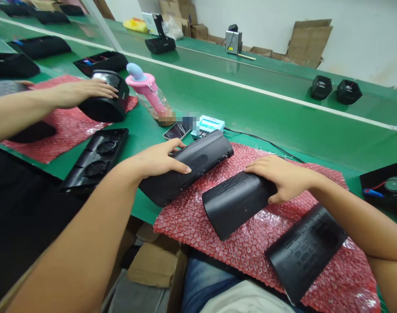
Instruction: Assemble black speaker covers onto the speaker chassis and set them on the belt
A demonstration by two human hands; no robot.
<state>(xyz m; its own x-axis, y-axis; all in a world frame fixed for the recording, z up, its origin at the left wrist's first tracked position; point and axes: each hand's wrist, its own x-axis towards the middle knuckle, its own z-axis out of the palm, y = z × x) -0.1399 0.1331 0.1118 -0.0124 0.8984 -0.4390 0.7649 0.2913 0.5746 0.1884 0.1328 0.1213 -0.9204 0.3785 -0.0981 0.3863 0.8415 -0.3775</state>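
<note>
My left hand [161, 161] grips a long black plastic speaker housing [205, 156] from its near left side, thumb on top. The housing lies slantwise, partly over the green table and partly over a red bubble-wrap sheet [178, 224]. My right hand [278, 176] is closed around the right end of a curved black plastic cover [237, 202] with slots along its upper part. That cover is on or just above the bubble wrap, beside the housing. A second slotted black cover [307, 252] lies on the wrap, below my right forearm.
Behind the housing are a light-blue device [211, 124] with a black cable, a phone [177, 131] and a pink-lidded bottle [155, 102]. A black panel [97, 158] lies at left. A co-worker's hand [87, 91] rests on a black speaker [103, 108]. An open black housing [385, 187] sits at right.
</note>
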